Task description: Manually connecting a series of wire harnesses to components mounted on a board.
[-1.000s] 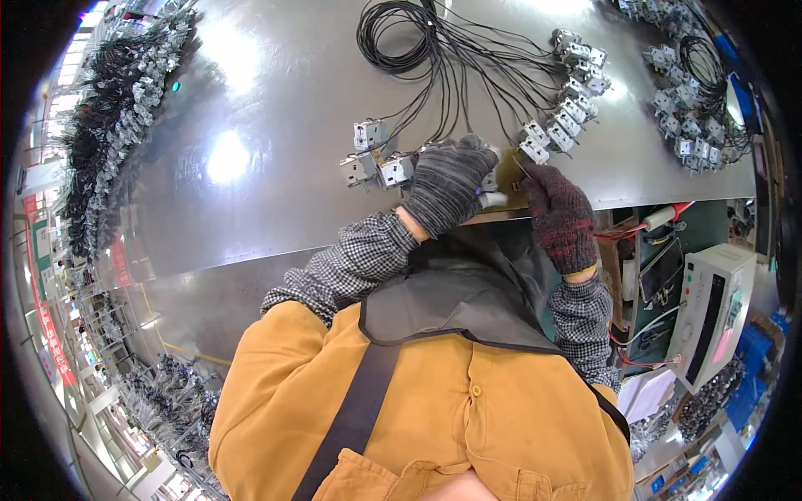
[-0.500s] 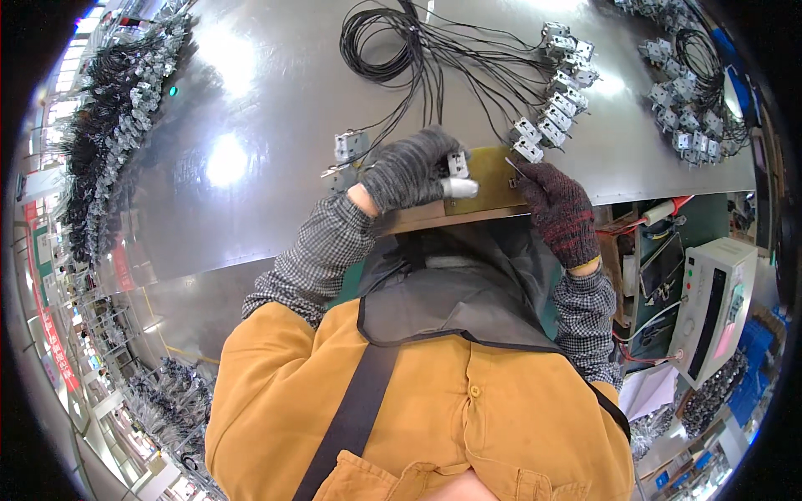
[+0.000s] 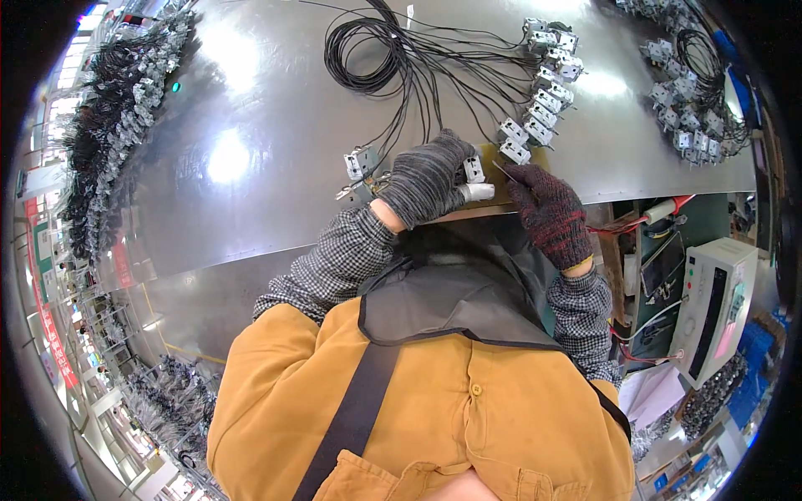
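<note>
As the left hand (image 3: 430, 175) slides right across the brass-coloured plate (image 3: 540, 157), its pinched slotted housing (image 3: 474, 169) nears the thin metal tool (image 3: 499, 169) the right hand (image 3: 547, 209) grips, fingers curled, at the plate's right.

Silvery boxy part (image 3: 474, 170); slim metallic rod (image 3: 500, 169), slanted, just beside

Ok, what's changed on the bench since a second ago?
The cable coil and the row of metal boxes have shifted left. The left hand went left, then partly back right; it holds a single metal box, now in plainer view. The right hand moved slightly left and still holds a thin tool. The pale instrument at right stayed put.
</note>
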Action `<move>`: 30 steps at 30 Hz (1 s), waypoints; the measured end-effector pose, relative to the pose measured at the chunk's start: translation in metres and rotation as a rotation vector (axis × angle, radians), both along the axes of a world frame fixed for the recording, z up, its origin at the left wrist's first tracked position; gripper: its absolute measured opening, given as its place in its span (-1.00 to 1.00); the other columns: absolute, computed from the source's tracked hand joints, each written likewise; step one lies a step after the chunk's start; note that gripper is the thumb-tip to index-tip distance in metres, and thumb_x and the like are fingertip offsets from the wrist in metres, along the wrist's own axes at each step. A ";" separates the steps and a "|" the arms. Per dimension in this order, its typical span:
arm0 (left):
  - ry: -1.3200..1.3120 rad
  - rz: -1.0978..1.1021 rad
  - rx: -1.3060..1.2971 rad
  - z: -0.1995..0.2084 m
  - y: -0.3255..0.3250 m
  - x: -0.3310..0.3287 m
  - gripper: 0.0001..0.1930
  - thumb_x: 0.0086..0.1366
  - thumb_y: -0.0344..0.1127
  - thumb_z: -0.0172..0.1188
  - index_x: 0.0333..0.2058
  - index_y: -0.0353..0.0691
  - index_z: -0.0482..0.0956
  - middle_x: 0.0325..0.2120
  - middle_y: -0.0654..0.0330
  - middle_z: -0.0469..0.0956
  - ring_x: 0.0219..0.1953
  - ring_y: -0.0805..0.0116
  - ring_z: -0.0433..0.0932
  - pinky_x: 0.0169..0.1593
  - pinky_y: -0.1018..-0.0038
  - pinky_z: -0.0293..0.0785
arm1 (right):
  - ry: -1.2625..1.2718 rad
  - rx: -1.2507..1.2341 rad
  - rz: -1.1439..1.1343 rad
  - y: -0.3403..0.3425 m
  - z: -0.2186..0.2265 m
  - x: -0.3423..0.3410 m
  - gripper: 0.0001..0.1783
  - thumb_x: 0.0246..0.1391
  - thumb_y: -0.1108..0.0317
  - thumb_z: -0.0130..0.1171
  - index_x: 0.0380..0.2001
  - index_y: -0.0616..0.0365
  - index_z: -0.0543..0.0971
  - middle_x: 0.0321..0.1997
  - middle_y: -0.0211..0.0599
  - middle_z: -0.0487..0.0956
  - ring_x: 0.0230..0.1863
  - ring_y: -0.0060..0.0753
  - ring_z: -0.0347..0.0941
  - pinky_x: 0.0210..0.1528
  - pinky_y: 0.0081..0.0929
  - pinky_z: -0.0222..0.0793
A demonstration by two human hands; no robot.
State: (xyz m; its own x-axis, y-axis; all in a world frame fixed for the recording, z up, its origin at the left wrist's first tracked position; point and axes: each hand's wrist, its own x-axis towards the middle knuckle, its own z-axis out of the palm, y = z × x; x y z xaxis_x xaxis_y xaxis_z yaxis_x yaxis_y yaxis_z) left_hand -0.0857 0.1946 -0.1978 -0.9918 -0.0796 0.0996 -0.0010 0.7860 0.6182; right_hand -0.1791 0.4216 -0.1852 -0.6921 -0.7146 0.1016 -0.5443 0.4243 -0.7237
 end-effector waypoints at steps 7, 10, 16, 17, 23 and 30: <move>-0.001 0.025 -0.142 -0.001 0.013 -0.003 -0.39 0.06 0.16 0.55 -0.03 -0.13 0.67 -0.24 0.01 0.61 -0.17 -0.01 0.70 -0.12 0.14 0.61 | 0.009 0.004 0.063 -0.009 0.032 0.006 -0.75 0.30 0.34 0.27 0.00 0.10 0.71 -0.11 -0.01 0.73 -0.10 0.10 0.69 -0.04 -0.14 0.59; -0.090 0.018 -0.103 0.006 0.017 -0.008 -0.39 0.04 0.13 0.56 -0.04 -0.13 0.66 -0.22 0.02 0.61 -0.16 -0.01 0.69 -0.11 0.13 0.59 | 0.145 0.058 0.087 -0.014 0.031 0.005 -0.76 0.27 0.35 0.27 -0.03 0.09 0.72 -0.12 -0.04 0.74 -0.11 0.09 0.69 -0.04 -0.13 0.59; 0.045 0.012 -0.132 -0.003 0.014 -0.004 -0.40 0.04 0.11 0.57 -0.06 -0.14 0.65 -0.22 0.00 0.62 -0.17 -0.03 0.69 -0.10 0.12 0.58 | 0.203 0.264 0.166 -0.011 0.041 0.002 -0.71 0.19 0.39 0.27 -0.02 0.08 0.72 -0.12 -0.03 0.73 -0.09 0.07 0.69 -0.03 -0.12 0.60; 0.047 0.013 -0.132 -0.004 0.014 -0.005 -0.40 0.04 0.11 0.57 -0.06 -0.14 0.65 -0.22 0.00 0.62 -0.17 -0.03 0.69 -0.10 0.12 0.58 | 0.198 0.262 0.184 -0.010 0.041 0.000 -0.70 0.17 0.40 0.26 -0.02 0.08 0.71 -0.12 -0.03 0.73 -0.09 0.07 0.68 -0.02 -0.12 0.60; -0.032 -0.009 -0.146 0.001 0.016 -0.010 -0.36 0.02 0.15 0.58 -0.05 -0.16 0.65 -0.20 -0.02 0.62 -0.17 -0.03 0.69 -0.07 0.11 0.57 | 0.077 0.185 0.130 -0.015 0.045 0.001 -0.76 0.21 0.37 0.26 -0.06 0.11 0.70 -0.12 -0.05 0.72 -0.09 0.10 0.68 0.01 -0.12 0.60; -0.070 0.003 -0.105 0.003 0.017 -0.009 -0.30 0.03 0.22 0.56 -0.03 -0.22 0.66 -0.18 -0.05 0.61 -0.16 -0.08 0.69 -0.08 0.10 0.59 | 0.106 0.147 0.099 -0.016 0.039 0.004 -0.77 0.26 0.34 0.25 -0.06 0.13 0.70 -0.09 -0.02 0.72 -0.06 0.12 0.67 0.04 -0.11 0.59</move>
State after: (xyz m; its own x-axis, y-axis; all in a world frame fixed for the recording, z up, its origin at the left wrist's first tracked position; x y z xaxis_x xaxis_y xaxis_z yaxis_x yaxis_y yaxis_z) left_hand -0.0946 0.2115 -0.1946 -0.9964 -0.0756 0.0384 -0.0438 0.8466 0.5305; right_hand -0.1753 0.4056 -0.1464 -0.6086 -0.7912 0.0600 -0.6587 0.4616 -0.5942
